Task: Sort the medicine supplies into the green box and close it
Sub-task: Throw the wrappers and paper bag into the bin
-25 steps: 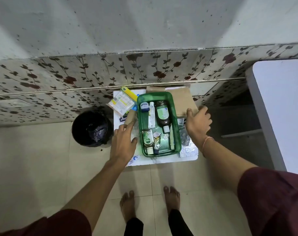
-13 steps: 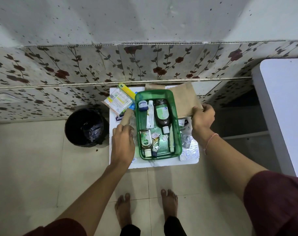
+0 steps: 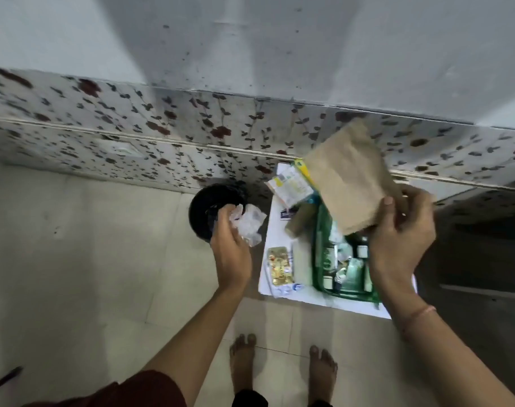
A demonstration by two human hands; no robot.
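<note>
The green box (image 3: 318,230) stands open on a small white table (image 3: 323,301), with bottles and tubes lying inside. My right hand (image 3: 397,239) grips a brown paper bag (image 3: 347,177) and holds it tilted above the box's far end, hiding part of the contents. My left hand (image 3: 231,245) holds a crumpled clear plastic wrapper (image 3: 250,224) beside the rim of a black bin (image 3: 209,210). A gold blister pack (image 3: 279,267) lies on the table left of the box, and a white and yellow medicine carton (image 3: 290,186) sits at the far left corner.
The black bin stands on the tiled floor left of the table, against a flower-patterned wall panel (image 3: 162,127). A beige roll (image 3: 300,220) lies next to the box. My bare feet (image 3: 279,368) are on the floor in front of the table.
My right hand has lifted the brown paper bag from behind the box up over it. My left hand has taken a plastic wrapper off the table and moved left to the bin. The view has swung left.
</note>
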